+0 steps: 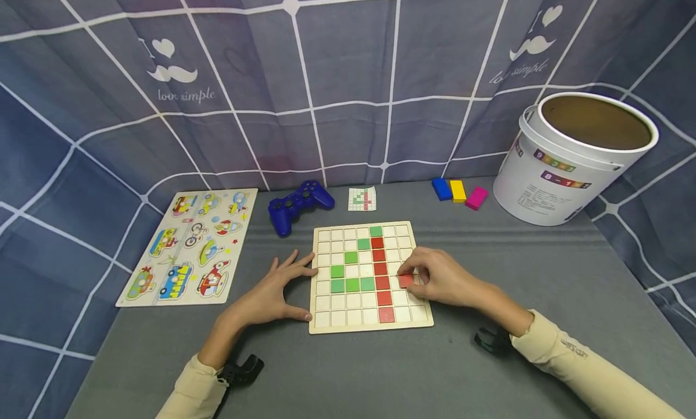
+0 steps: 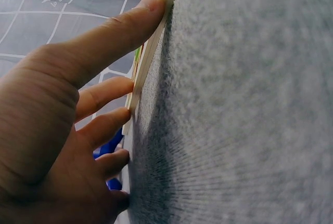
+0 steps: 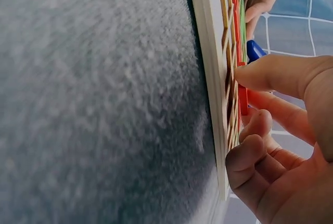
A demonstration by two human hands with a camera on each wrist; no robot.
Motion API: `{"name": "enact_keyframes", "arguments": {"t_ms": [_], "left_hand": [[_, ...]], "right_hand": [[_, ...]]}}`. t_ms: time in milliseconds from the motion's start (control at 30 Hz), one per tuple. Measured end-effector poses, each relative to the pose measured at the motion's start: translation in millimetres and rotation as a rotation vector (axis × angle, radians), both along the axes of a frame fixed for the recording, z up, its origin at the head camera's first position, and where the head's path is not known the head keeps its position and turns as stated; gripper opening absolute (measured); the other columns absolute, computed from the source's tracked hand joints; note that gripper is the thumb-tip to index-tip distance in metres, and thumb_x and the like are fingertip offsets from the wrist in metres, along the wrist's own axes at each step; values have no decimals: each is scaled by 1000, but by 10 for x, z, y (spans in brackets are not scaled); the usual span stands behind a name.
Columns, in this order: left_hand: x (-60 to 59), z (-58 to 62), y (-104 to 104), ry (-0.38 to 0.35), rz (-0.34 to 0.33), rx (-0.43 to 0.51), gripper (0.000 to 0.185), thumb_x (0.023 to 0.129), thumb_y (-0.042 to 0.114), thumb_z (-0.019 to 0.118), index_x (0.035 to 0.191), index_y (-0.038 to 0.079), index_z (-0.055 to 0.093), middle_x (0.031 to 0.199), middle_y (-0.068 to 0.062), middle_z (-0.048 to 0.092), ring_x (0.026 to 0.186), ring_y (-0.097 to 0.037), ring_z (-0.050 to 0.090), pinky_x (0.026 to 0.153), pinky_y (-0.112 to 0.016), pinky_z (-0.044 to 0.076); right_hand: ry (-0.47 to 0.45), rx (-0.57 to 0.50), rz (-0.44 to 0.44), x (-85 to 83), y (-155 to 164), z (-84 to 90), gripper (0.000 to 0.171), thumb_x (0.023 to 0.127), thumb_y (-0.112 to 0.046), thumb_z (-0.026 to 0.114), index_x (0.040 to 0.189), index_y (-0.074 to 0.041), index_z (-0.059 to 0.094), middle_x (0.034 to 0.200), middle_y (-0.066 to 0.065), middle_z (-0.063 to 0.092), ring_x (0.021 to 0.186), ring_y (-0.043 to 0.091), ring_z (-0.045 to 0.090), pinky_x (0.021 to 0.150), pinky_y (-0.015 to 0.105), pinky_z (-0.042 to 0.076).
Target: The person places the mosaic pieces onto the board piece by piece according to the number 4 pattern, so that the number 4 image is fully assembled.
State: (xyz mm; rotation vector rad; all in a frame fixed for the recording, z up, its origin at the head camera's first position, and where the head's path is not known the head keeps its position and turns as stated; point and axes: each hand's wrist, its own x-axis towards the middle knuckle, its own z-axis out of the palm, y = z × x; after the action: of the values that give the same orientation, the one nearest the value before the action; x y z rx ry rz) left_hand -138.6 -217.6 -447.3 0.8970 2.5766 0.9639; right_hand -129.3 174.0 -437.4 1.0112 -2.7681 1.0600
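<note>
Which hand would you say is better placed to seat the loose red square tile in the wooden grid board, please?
The right hand: it already pinches the red square tile over the wooden grid board. The left hand lies flat against the board's left edge, steadying it.

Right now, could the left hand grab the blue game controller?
Probably yes. The left hand rests open against the wooden grid board's left edge, and the blue game controller lies just beyond its fingers, with only bare grey table between them.
</note>
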Motion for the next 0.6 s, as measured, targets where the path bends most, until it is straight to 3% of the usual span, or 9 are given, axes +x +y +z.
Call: {"name": "enact_keyframes", "arguments": {"t_ms": [600], "left_hand": [[8,17,24,-2,5,1,88,65,40,94,142,16,56,164,-2,25,151,-38,8,114,-67,-6]], "right_hand": [[-88,-10,48,-101,-139,-4,24,76,-8,85,99,-13,78,83,-3,62,58,5,50,53,23,43]]}}
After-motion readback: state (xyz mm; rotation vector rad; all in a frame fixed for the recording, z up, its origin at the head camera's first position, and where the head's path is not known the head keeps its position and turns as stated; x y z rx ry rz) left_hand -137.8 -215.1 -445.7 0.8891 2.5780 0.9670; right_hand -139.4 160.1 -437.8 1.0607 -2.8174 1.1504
